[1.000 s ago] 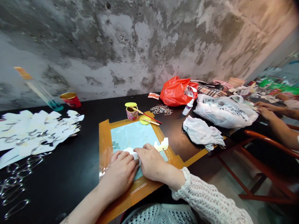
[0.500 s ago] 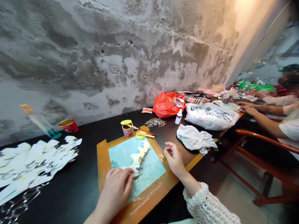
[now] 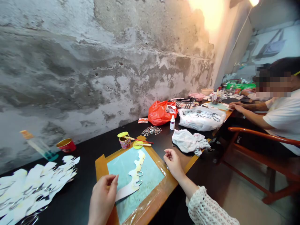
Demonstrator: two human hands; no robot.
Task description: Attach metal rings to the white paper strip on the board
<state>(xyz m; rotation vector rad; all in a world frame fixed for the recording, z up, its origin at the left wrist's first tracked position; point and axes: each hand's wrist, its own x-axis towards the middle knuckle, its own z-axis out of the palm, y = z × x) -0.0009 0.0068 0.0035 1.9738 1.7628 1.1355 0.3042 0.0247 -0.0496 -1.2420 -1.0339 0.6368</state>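
Observation:
My left hand (image 3: 104,197) is at the left edge of the pale blue board (image 3: 150,184), thumb and fingers drawn together. Anything between them is hidden. Just beside it lies the end of a wavy-edged white paper strip (image 3: 133,178); contact cannot be made out. Yellowish paste marks the strip's right edge, where an upper metal ring (image 3: 140,173) and a lower metal ring (image 3: 139,182) lie. My right hand (image 3: 173,162) is over the board's right taped border, fingers curled; their contents cannot be seen. Beyond the board are an open tin (image 3: 125,143) and a brush (image 3: 138,139) across a yellow lid (image 3: 137,145).
Many cut white papers with rings (image 3: 39,184) cover the table's left, near a red tin (image 3: 66,145). At the back lie loose rings (image 3: 152,130), a white bottle (image 3: 172,122), a red bag (image 3: 161,112), a white bag (image 3: 201,117) and a cloth (image 3: 191,141). A co-worker (image 3: 281,115) sits right.
My left hand has drawn back leftward off the strip, uncovering its lower part and both rings. My right hand stays beside the board. The camera view has shifted.

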